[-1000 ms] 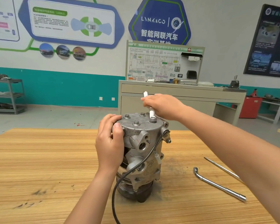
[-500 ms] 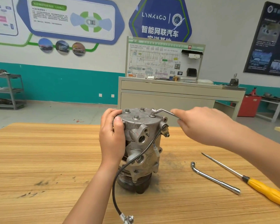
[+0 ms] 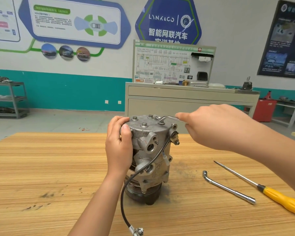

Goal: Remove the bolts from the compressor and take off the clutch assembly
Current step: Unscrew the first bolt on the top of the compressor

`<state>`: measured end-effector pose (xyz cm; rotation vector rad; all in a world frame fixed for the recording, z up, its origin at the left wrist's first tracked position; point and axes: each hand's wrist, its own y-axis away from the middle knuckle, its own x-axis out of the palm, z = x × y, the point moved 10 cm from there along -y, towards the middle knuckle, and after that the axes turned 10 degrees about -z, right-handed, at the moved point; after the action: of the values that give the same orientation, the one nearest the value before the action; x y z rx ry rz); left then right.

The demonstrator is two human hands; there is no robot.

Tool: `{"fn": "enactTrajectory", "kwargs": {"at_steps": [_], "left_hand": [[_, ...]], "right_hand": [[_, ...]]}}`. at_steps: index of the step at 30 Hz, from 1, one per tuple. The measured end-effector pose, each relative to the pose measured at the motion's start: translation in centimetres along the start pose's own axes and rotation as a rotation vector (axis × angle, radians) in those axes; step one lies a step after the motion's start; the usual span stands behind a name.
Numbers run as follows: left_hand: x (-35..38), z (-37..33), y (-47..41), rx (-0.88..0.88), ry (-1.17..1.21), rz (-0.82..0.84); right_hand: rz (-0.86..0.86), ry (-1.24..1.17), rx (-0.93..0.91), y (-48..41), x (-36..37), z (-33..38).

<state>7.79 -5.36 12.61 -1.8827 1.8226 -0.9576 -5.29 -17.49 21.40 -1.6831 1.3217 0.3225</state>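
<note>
Wrench (image 3: 170, 118) now level, bolt (image 3: 161, 123) beyond hand (image 3: 216, 126)

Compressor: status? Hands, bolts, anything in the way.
Left hand grips compressor top; right hand holds L-wrench on one top bolt. Three other bolts seated, clutch not off. Spare wrench, screwdriver on table, right side, clear of work.

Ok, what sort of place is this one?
Probably an automotive training workshop: a wiring-diagram board, car-technology posters on the wall, and a compressor on a wooden bench with a wrench set on it.
</note>
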Motion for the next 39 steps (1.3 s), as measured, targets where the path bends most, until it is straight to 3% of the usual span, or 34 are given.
{"fn": "enactTrajectory", "kwargs": {"at_steps": [17,29,35,39], "left_hand": [[0.0,0.0,0.0,-0.013,0.006,-0.005],[0.1,0.6,-0.1,0.01,0.034,-0.036],[-0.1,0.6,-0.1,0.011,0.018,-0.021],[-0.1,0.3,0.0,0.013,0.015,-0.006]], "right_hand": [[0.032,0.221,-0.109,-0.6,0.5,1.4],[0.053,0.037,-0.179,-5.7,7.4,-1.8],[-0.117,-0.266,-0.256,-11.0,7.1,3.5],[-0.31,-0.329,-0.164,-9.6,5.9,1.1]]}}
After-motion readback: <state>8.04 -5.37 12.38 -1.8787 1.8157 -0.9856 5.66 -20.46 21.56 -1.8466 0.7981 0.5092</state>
